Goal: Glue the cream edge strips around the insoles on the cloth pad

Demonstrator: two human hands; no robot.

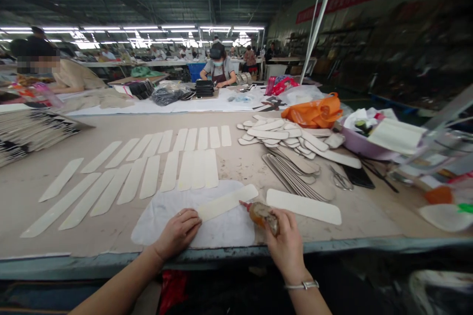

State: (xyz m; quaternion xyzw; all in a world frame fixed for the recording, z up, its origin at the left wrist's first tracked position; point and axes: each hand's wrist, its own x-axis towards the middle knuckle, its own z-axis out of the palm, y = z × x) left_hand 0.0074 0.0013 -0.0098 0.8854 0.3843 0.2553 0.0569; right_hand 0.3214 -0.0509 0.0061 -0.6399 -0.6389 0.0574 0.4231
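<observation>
My right hand is wrapped round a brown glue-like bottle, whose red nozzle touches or hovers just over a long cream strip. The strip lies on a white cloth near the table's front edge. At the strip's left end rests my left hand, its fingers together and pressing down; whether they grip the strip's edge is hard to tell. Right of the bottle lies another cream piece. Rows of similar cream strips spread over the left and middle of the table.
A heap of dark-edged pieces sits at the back right, with a fanned stack, scissors and a black phone. Beyond are an orange bag and a purple basin. Stacked boards stand left; people sit opposite.
</observation>
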